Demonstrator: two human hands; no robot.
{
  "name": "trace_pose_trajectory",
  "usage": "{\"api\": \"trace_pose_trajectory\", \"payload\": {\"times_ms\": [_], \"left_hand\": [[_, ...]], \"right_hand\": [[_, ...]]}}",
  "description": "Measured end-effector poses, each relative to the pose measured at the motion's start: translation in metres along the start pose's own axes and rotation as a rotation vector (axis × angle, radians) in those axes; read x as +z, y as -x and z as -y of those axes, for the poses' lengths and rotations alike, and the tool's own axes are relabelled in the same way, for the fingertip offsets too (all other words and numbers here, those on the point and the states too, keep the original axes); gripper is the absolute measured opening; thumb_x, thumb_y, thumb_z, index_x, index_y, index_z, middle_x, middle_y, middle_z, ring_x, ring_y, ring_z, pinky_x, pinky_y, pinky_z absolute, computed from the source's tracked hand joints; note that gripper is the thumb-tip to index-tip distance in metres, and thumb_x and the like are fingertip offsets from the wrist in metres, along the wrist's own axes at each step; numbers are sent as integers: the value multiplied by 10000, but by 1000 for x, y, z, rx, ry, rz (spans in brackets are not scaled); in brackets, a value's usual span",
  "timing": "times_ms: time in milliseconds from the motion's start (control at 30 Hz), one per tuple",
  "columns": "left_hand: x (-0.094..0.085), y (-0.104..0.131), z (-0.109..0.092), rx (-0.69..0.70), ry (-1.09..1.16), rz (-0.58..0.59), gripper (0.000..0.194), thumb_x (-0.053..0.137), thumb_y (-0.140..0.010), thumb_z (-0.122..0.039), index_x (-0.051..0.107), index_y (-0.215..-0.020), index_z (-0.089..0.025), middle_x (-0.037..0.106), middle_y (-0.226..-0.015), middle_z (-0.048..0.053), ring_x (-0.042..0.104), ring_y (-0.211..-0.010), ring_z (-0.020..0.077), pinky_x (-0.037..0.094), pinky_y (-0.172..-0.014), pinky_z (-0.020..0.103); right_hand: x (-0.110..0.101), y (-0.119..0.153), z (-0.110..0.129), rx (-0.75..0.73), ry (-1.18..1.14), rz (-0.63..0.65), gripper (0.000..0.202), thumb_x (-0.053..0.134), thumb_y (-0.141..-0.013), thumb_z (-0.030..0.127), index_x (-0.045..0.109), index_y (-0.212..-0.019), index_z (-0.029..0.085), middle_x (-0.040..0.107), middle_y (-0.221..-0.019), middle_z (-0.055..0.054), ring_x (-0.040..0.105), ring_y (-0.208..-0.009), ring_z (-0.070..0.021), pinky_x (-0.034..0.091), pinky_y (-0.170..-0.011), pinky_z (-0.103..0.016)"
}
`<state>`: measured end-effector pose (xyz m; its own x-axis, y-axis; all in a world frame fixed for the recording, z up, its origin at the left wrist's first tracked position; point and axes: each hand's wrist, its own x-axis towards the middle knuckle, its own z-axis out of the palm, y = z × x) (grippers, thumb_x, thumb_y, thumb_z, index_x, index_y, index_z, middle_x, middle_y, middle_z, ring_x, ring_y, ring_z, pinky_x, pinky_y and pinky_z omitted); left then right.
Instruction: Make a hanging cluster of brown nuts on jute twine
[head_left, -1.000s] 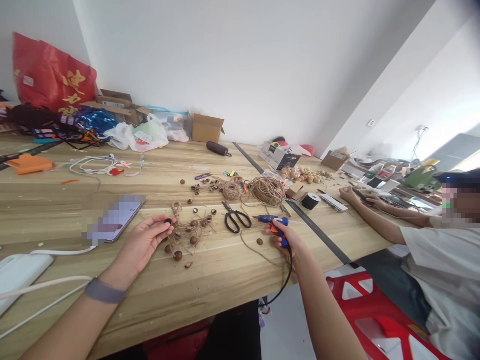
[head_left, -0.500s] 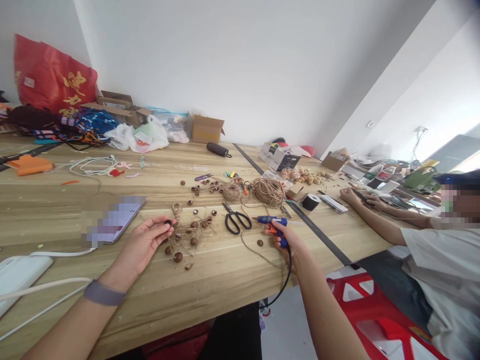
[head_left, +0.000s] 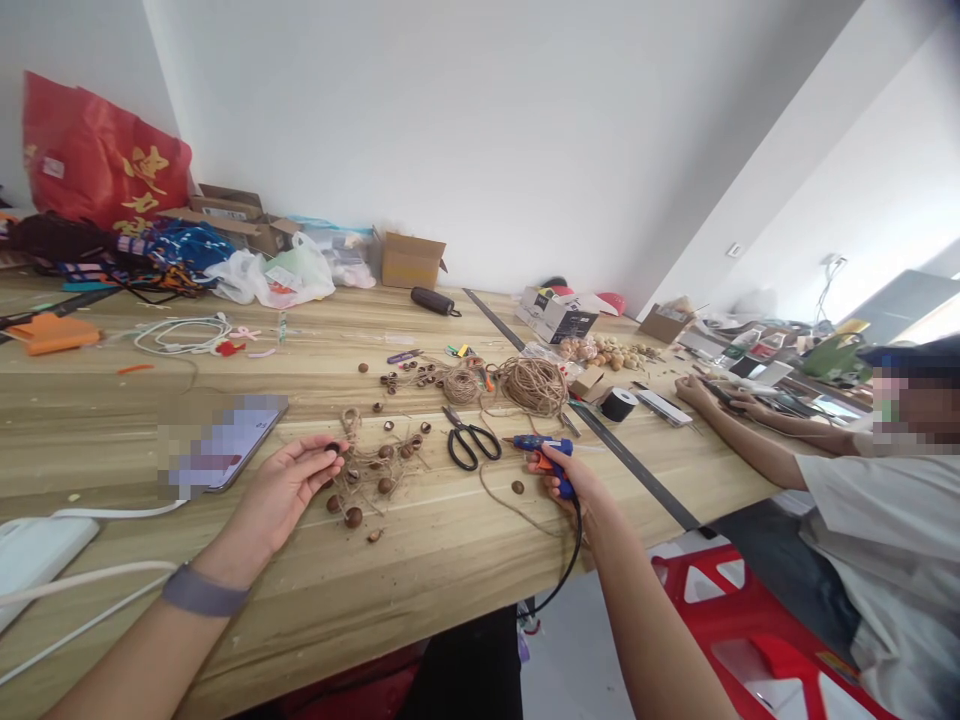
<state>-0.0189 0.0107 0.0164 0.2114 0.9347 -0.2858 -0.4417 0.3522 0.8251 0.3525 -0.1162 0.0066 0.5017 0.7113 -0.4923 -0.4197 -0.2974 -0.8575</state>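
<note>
My left hand (head_left: 289,490) rests on the wooden table (head_left: 420,560) and pinches a small dark nut shell (head_left: 334,449) between thumb and fingers. Just right of it lies a tangle of jute twine with several brown nut shells (head_left: 379,470). My right hand (head_left: 571,482) grips a blue hot glue gun (head_left: 545,447) with an orange trigger, nozzle pointing left, its black cord (head_left: 564,575) dropping over the table's front edge. Black scissors (head_left: 469,440) lie between my two hands.
A phone (head_left: 225,445) lies left of my left hand, with white cables (head_left: 90,570) near the front edge. Twine balls (head_left: 532,383), black tape roll (head_left: 619,403), boxes and bags sit further back. Another person (head_left: 862,480) sits at right beside a red stool (head_left: 750,640).
The view has shifted slightly; both hands hold the same things in nearly the same places.
</note>
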Motion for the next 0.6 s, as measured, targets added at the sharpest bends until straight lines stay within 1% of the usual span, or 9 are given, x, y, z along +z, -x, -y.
{"api": "trace_pose_trajectory", "payload": {"times_ms": [300,467,600], "left_hand": [[-3,-1,2,13,-1,17,197,640,-718,66,689,-765,-118,768,-778,68,697,-636,101,585,-630,150],[-2,0,1,12,-1,14,198,642,-713,68,684,-767,-117,766,-772,67,699,-640,103,586,-631,150],[1,2,-1,3,-9,2,206,633,-709,77,677,-751,-120,761,-761,55,689,-622,95,581,-624,145]], "right_hand": [[-4,-4,-2,-31,54,-32,163,596,-943,302,606,-878,152,704,-597,-48,377,-273,-32,311,-268,-122],[-4,0,0,-70,115,-94,177,553,-962,256,596,-826,152,718,-614,-50,401,-278,-40,333,-264,-133],[-5,6,1,-129,162,-140,172,603,-932,234,599,-783,149,716,-604,-45,428,-276,-52,351,-254,-150]]}}
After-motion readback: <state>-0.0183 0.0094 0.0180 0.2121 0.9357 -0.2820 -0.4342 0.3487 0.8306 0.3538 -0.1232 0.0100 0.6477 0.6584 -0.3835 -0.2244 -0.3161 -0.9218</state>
